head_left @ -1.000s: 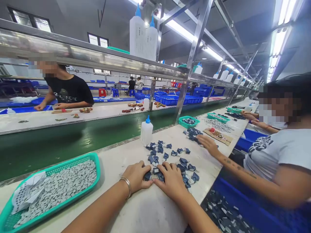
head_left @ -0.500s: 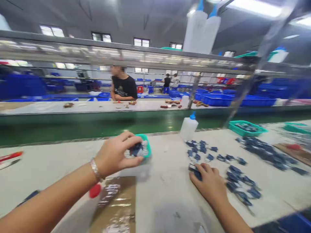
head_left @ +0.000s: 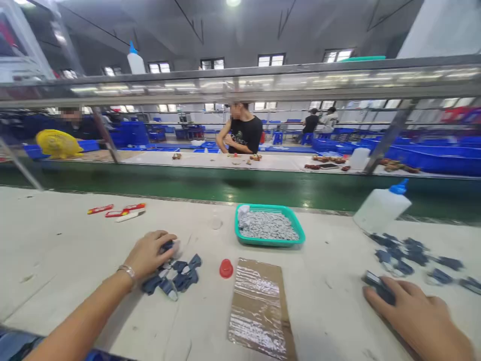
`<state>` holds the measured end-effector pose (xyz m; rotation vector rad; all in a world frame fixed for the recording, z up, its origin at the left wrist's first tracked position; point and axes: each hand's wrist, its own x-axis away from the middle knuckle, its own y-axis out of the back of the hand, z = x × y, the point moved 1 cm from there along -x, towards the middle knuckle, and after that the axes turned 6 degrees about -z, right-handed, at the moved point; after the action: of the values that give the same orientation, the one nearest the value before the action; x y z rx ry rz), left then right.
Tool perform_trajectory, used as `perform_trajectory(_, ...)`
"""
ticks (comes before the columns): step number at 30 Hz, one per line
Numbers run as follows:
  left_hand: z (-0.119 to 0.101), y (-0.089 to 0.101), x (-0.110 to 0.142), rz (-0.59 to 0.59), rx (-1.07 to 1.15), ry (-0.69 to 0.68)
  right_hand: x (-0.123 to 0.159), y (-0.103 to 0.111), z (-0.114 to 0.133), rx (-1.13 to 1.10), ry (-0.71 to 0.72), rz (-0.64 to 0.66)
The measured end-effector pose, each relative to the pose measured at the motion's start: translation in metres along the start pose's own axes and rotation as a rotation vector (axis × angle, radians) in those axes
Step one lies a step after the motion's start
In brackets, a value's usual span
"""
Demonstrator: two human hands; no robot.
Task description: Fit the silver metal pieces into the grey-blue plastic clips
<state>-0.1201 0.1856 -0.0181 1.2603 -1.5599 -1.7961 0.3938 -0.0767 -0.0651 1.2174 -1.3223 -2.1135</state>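
On the left of the table, my left hand [head_left: 150, 254], with a bracelet at its wrist, curls its fingers round dark blue pieces [head_left: 167, 246]. How many it holds is hidden. Right beside it lies a small pile of similar dark blue pieces [head_left: 184, 277] with pale parts. My right hand [head_left: 417, 313] rests low on the right, closed on a small dark block [head_left: 382, 291] with a light-coloured end. Beyond that hand are several more dark blue pieces [head_left: 416, 252].
A teal tray [head_left: 270, 243] holds many small grey pieces [head_left: 268, 225]. Before it lie a tape-covered cardboard piece [head_left: 259, 306] and a red cap [head_left: 226, 268]. A white bottle [head_left: 381, 210] stands right; red packets [head_left: 100, 209] lie left. People stand or sit beyond the green strip [head_left: 188, 183].
My left hand has moved from over the teal tray to the dark blue pile on the left. The view has swung left. My right hand still grips the dark block.
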Motion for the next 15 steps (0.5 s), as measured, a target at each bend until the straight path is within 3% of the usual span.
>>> perform_trajectory(3, -0.018, 0.006, -0.007, -0.123, 0.054, -0.033, 0.005, 0.006, 0.008, 0.098, -0.085, 0.072)
perform_trajectory(5, -0.054, 0.015, -0.016, -0.171, 0.145, -0.112, 0.009, 0.005, 0.011, 0.133, -0.095, 0.096)
perform_trajectory(7, -0.109, 0.025, -0.023, -0.187, 0.299, -0.301, 0.012, 0.006, 0.013, 0.145, -0.069, 0.103)
perform_trajectory(10, -0.211, 0.026, -0.031, 0.014, 0.43, -0.601, 0.014, 0.016, 0.004, 0.165, -0.059, 0.069)
perform_trajectory(12, -0.277, 0.013, -0.037, 0.216, 0.421, -0.744, 0.015, 0.027, -0.02, 0.215, -0.13, 0.014)
perform_trajectory(15, -0.356, -0.024, -0.052, 0.301, 0.435, -0.886, 0.017, 0.04, -0.077, 0.314, -0.308, -0.038)
